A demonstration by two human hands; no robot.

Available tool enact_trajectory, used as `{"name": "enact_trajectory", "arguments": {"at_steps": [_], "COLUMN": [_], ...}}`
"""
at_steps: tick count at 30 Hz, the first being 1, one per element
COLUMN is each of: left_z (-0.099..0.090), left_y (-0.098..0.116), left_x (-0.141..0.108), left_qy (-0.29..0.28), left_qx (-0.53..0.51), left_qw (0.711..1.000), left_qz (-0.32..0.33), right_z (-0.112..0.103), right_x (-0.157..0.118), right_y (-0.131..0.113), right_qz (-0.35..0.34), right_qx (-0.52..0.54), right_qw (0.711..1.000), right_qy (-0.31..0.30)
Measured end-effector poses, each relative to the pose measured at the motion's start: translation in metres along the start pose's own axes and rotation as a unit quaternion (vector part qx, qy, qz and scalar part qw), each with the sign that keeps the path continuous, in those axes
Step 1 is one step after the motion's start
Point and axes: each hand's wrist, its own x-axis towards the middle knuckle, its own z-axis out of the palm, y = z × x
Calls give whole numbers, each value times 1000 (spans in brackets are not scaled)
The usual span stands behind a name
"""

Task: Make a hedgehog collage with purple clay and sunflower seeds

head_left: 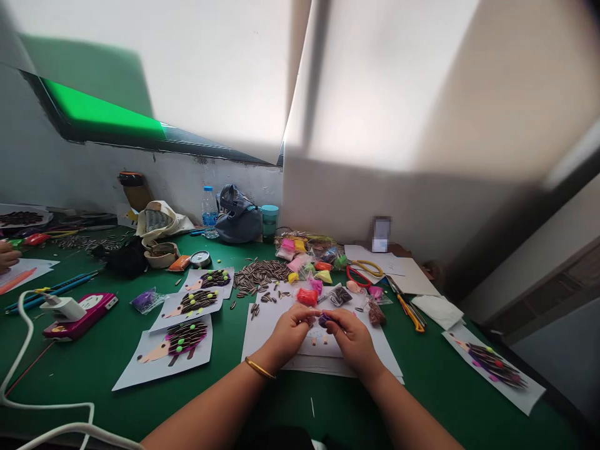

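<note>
Over a sheet of white paper (262, 337), my two hands meet at the fingertips. My right hand (351, 340) is closed in a pinch on a small lump of purple clay (323, 320). My left hand (293, 331), a gold bangle on its wrist, is closed too, its index finger reaching to the lump. Something clear may be between its fingers, but I cannot make it out. Part of a drawing (320, 341) shows between the hands. Just beyond them lie a red clay packet (307, 296), a black clay packet (340, 295) and a brown clay packet (376, 314).
Hedgehog pictures with seed spines, such as one picture (126, 374), lie left; another picture (525, 394) is far right. Sunflower seeds (260, 275) are heaped behind the paper. Red-handled scissors (359, 277) lie right. A power strip (96, 312) and another person's hand (8, 256) are left.
</note>
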Motion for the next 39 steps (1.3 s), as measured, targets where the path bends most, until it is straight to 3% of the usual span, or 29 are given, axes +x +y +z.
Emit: {"name": "enact_trajectory", "arguments": {"at_steps": [5, 9, 15, 30, 35, 39], "left_z": [1, -4, -6, -1, -1, 0], "left_y": [3, 9, 13, 19, 17, 12], "left_x": [-1, -1, -1, -1, -1, -3], "left_qy": [-21, -15, -25, 5, 10, 15], "left_qx": [-5, -11, -17, -127, -112, -77], "left_qw": [1000, 1000, 1000, 986, 990, 995], "left_qz": [1, 15, 9, -104, -91, -63], "right_z": [0, 4, 7, 9, 6, 5], "right_x": [0, -1, 2, -3, 0, 2], "right_y": [-2, 4, 6, 4, -3, -7], "right_qz": [54, 117, 139, 59, -1, -13], "right_qx": [45, 137, 200, 96, 50, 50], "right_qw": [998, 982, 968, 992, 999, 999], "right_qy": [6, 48, 70, 55, -19, -7]}}
